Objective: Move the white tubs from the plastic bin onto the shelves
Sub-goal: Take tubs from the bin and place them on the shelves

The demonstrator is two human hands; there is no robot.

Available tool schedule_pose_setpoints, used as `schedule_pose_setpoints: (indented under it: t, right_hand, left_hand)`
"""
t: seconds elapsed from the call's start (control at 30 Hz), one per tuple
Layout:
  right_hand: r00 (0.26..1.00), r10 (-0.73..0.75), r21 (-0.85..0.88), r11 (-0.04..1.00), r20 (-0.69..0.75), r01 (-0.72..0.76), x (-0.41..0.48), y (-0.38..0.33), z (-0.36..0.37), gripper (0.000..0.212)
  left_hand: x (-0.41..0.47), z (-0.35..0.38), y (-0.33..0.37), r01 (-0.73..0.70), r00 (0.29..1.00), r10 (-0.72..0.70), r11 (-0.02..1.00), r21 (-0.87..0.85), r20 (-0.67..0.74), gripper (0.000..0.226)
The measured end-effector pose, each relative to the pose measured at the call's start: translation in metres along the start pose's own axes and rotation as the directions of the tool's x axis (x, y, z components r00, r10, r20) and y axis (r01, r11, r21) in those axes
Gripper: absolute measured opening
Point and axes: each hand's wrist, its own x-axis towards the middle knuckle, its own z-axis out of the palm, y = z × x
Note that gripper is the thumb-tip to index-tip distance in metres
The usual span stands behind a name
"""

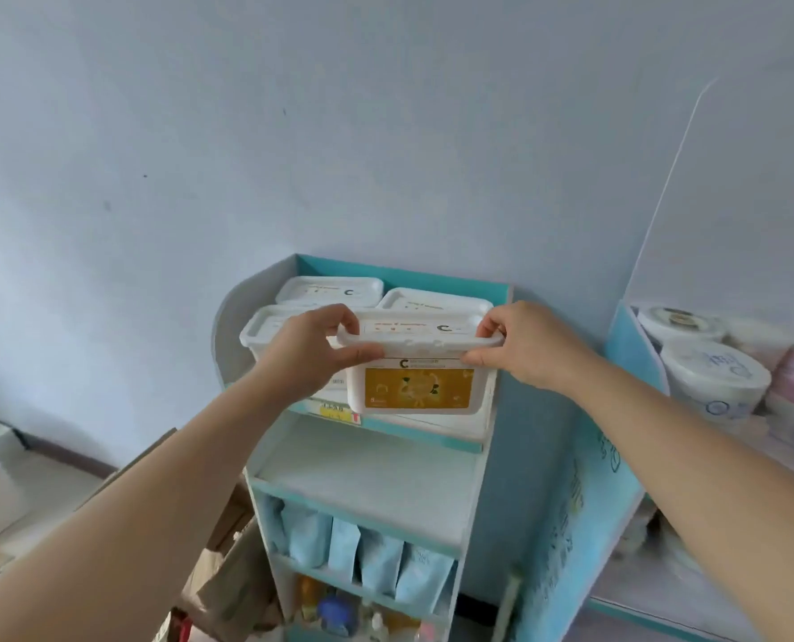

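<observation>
Forearms: two bare forearms enter from the lower corners and converge on the top of a narrow shelf unit (460, 484).
Left hand (314, 352): grips the left end of a white tub (416, 386); thumb lies along the tub's front under the rim, fingers curl over the lid edge.
Right hand (522, 347): grips the right end of the same tub in mirror fashion, thumb under the rim at the front, fingers over the top.
Grip state: both hands closed on the tub, which spans the gap between them.
Held tub: upright, lid on, yellow label facing the camera; it sits at the front right of the top shelf; whether its base rests fully on the board cannot be told.
Neighbouring tubs: one white tub (258, 338) just beside it on the left, partly hidden by the left hand; two more, (330, 289) and (437, 301), stand behind in a back row.
Second shelf (367, 465): bare white board.
Lower shelves: pale blue pouches (376, 556) in a row; bottles (339, 611) beneath.
Right side: paper rolls (710, 377) stacked on an adjoining unit.
</observation>
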Motion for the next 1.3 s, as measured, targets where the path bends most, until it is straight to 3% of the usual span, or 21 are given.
schedule_pose_setpoints:
  t: [0.13, 0.3, 0.5, 0.8, 1.3]
  right_hand:
    - [0.999, 0.054, -0.149, 0.987, -0.003, -0.054, 0.021, 0.007, 0.009, 0.027]
    - [0.998, 0.068, -0.317, 0.946, 0.009, -0.062, 0.032, 0.006, 0.019, 0.028]
    - [0.999, 0.021, -0.524, 0.852, 0.042, 0.004, 0.031, 0.006, 0.039, 0.028]
    - [0.999, 0.003, -0.514, 0.857, 0.038, 0.017, 0.024, 0.008, 0.042, 0.027]
    - [1.0, -0.008, -0.579, 0.815, -0.003, 0.005, 0.021, 0.011, 0.049, 0.034]
  left_hand:
    - [0.034, 0.009, -0.011, -0.022, 0.996, 0.008, 0.986, 0.167, 0.088, 0.038]
    - [0.055, 0.027, -0.025, -0.071, 0.978, 0.038, 0.986, 0.153, 0.205, 0.033]
    - [0.068, 0.04, -0.043, -0.164, 0.967, 0.11, 0.958, 0.233, 0.229, 0.037]
    - [0.065, 0.041, -0.055, -0.112, 0.98, 0.112, 0.994, -0.014, 0.164, 0.028]
    - [0.065, 0.056, -0.059, -0.125, 0.984, 0.124, 0.992, 0.0, 0.125, 0.031]
